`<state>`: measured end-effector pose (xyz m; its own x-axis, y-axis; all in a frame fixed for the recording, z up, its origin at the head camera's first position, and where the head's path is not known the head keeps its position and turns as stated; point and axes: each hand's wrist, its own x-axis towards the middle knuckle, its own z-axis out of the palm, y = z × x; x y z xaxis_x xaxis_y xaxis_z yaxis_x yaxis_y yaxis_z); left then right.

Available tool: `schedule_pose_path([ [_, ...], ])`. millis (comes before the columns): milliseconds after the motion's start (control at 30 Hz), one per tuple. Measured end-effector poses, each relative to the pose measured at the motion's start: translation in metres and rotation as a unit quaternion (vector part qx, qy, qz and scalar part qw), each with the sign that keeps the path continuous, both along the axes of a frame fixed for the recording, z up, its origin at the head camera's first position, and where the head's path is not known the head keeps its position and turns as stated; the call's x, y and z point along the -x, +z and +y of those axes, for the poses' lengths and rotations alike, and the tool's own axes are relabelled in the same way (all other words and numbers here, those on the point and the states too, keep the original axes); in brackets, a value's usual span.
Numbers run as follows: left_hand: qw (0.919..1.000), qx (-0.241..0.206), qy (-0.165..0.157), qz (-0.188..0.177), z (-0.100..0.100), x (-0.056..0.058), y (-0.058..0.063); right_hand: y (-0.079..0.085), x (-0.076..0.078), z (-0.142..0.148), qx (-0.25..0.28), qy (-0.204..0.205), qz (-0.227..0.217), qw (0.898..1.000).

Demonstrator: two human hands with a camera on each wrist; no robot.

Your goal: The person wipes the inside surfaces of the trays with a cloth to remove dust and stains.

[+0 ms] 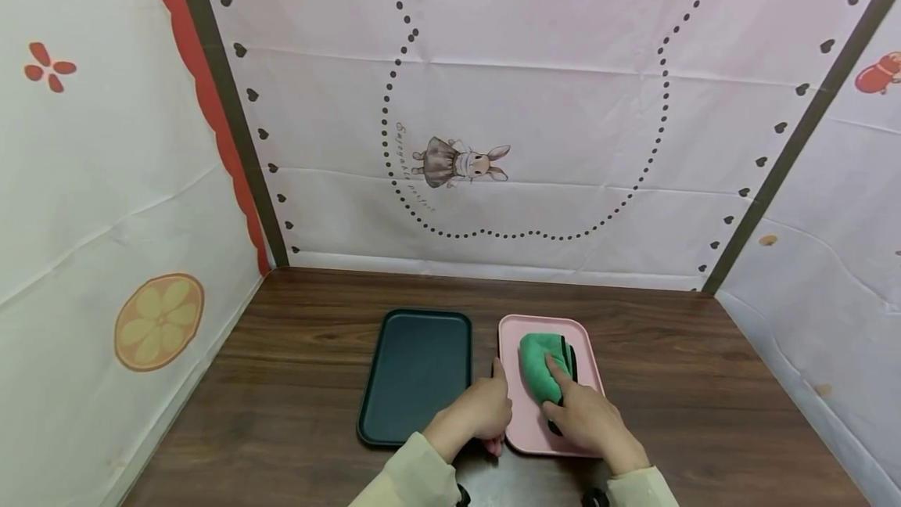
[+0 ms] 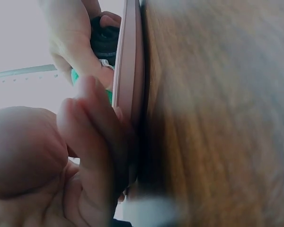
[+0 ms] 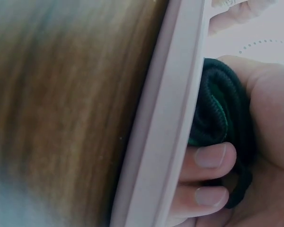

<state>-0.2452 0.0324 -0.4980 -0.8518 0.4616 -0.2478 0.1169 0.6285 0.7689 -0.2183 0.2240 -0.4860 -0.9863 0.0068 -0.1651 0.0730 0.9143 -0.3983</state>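
Observation:
A folded green cloth with black edging lies on the pink tray. My right hand grips it, one finger stretched over its top. In the right wrist view, fingertips curl against the cloth's dark rolled edge, close to the tray's rim. My left hand rests beside the pink tray's left edge, its fingers loosely bent and one digit pointing forward. The left wrist view has its fingers next to the tray's side wall, with no object seen between them.
A dark green tray lies left of the pink one on the brown wooden table, a narrow gap between them. Printed white fabric hangs behind the table and on both sides.

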Motion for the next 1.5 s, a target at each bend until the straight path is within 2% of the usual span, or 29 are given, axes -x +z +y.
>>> schedule_pose_path([
  [167,1.0,0.001,-0.006,0.008,0.0,0.001,-0.002,0.001,0.003,-0.002,0.002,0.004,-0.007,1.0],
  [467,0.9998,-0.018,-0.006,-0.01,0.001,0.003,-0.004,0.002,0.004,-0.003,-0.006,0.02,-0.009,1.0],
  [767,0.9996,-0.025,-0.01,0.003,0.001,0.001,-0.002,0.005,0.006,-0.004,-0.02,0.03,-0.017,0.999],
  [1067,0.9999,-0.01,-0.008,0.002,0.002,0.002,-0.002,0.004,0.007,-0.005,-0.026,0.033,-0.019,0.999],
  [1500,0.9997,-0.017,-0.015,-0.009,0.0,0.003,-0.002,0.008,0.013,-0.011,-0.018,0.044,-0.022,0.999],
])
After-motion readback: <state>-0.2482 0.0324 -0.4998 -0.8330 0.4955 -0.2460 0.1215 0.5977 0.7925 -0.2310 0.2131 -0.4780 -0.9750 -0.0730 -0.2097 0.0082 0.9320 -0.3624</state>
